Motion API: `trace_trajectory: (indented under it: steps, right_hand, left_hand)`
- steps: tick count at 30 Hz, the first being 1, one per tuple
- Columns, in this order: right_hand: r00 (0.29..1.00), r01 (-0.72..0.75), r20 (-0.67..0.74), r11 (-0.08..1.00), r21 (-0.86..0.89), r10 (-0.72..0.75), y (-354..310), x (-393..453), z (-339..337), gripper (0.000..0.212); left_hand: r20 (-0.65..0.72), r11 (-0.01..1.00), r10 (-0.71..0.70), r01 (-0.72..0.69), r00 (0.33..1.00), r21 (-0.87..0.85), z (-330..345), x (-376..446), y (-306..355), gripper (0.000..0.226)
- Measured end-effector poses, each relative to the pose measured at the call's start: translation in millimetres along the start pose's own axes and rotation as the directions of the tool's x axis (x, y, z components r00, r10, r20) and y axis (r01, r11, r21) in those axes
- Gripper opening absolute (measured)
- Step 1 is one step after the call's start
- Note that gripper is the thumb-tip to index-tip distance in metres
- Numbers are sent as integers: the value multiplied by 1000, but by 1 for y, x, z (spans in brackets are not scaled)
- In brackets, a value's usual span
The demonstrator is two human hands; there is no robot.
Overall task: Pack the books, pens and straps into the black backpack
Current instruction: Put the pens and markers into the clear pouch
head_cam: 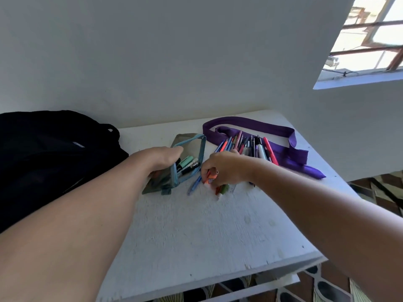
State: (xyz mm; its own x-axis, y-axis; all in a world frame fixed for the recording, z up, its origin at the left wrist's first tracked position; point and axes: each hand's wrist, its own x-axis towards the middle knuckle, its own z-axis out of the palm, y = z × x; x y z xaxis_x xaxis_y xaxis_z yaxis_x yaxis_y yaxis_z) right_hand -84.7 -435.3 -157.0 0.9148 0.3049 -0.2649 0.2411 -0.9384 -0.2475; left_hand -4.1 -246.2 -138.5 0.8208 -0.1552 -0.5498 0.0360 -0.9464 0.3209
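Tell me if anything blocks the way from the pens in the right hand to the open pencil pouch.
Nothing visible does. The right hand grips an orange marker beside the pencil pouch, whose mouth the left hand holds open. Only bare table and one blue pen lie between.

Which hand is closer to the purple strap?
The right. The right hand grips pens just in front of the purple strap, beside the pen pile lying on it. The left hand holds the pencil case, farther left.
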Motion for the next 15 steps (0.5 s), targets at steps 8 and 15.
trace_trajectory:
  steps: [8,15]
  right_hand:
    - [938,131,-343,971,201,-56,-1,-4,-6,14]
    - [580,305,-615,558,772,534,-31,17,-7,25]
  left_hand:
    - [-45,998,20,-18,999,55,2,-4,-5,73]
    - [-62,998,60,-62,996,-32,5,-5,-13,73]
